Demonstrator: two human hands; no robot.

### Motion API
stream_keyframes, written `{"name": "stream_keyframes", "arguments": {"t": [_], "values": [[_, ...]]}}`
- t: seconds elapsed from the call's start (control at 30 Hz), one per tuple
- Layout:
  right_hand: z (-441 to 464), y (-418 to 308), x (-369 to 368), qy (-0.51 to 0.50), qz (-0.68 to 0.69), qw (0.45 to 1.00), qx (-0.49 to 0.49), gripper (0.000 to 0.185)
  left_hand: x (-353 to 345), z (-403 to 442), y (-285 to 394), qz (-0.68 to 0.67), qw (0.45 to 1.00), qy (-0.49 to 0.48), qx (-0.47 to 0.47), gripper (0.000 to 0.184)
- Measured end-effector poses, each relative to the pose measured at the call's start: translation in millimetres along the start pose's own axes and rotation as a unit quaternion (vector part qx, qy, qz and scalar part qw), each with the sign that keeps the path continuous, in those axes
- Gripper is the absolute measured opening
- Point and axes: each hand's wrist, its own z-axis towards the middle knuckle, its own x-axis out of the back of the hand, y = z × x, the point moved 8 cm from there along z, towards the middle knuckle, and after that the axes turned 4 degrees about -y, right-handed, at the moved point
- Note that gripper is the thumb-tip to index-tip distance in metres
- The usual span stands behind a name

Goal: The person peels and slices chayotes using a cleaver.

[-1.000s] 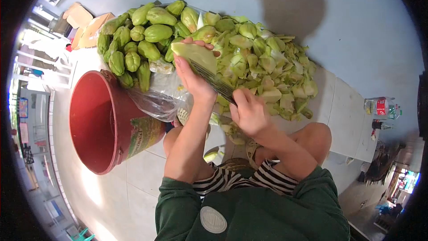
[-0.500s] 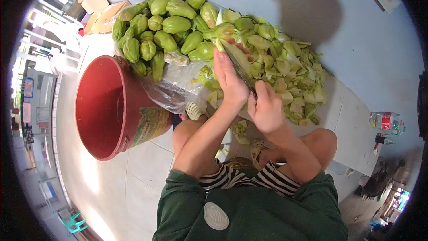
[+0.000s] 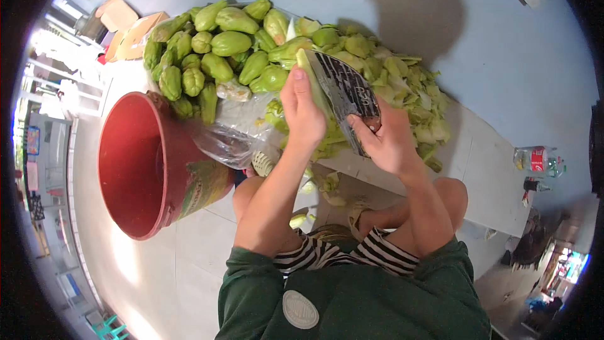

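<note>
My left hand (image 3: 306,113) is wrapped round a pale green chayote (image 3: 304,62), mostly hidden behind the hand and a blade. In my right hand (image 3: 391,141) is a wide-bladed knife (image 3: 347,88), its dark face with pale printed markings turned up toward me. The blade lies right against the chayote. Beyond my hands, whole green chayotes (image 3: 231,44) are heaped at the left. To the right of them spreads a pile of pale green cut pieces and peels (image 3: 402,88).
A red bucket (image 3: 179,157) lies tilted at my left, its mouth facing left. Clear plastic (image 3: 229,145) is spread beside it. Cardboard (image 3: 139,34) stands at the back left, and a plastic bottle (image 3: 538,160) is at the right. My bent knees flank scattered peels.
The knife has turned from nearly edge-on to showing its broad face. My right hand has shifted slightly right and rotated; my left still grips the chayote. The whole view has shifted a little.
</note>
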Motion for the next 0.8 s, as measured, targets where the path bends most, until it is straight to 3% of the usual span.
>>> {"name": "stream_keyframes", "arguments": {"t": [0.1,0.23,0.3,0.43,0.5,0.63,0.7,0.73,0.8], "values": [[2.1,12.8,11.9,0.009,-0.003,0.995,-0.097,0.025,-9.7,-1.2,13.2,0.015,0.995,-0.093,0.016,0.049],[0.7,10.4,15.4,0.028,0.001,0.998,-0.050,0.022,-14.6,-0.2,1.7,-0.032,0.992,-0.092,0.085,0.052],[-0.5,11.2,18.2,0.050,0.026,0.997,-0.051,0.022,-16.2,1.0,-1.7,-0.120,0.982,-0.064,0.131,0.057],[-6.3,4.3,38.8,0.111,-0.002,0.993,-0.048,0.021,-19.6,4.0,-3.6,-0.226,0.952,-0.106,0.179,0.059],[-15.1,-18.5,59.1,0.192,-0.113,0.975,0.024,0.022,-16.5,8.0,-5.7,-0.183,0.955,-0.137,0.187,0.054],[-7.6,0.4,53.1,0.181,-0.229,0.953,0.081,0.019,-13.4,11.3,12.8,-0.029,0.976,-0.190,0.102,0.045],[-11.1,-6.5,35.8,0.114,-0.283,0.941,0.149,0.015,-5.4,11.1,13.7,0.166,0.965,-0.194,0.063,0.039],[-12.4,-9.9,35.0,0.114,-0.284,0.940,0.148,0.015,-4.9,11.1,10.3,0.165,0.965,-0.194,0.064,0.039],[-20.0,-32.4,18.2,0.061,-0.312,0.923,0.217,0.014,-4.9,8.7,20.8,0.284,0.941,-0.178,-0.046,0.037]]}}
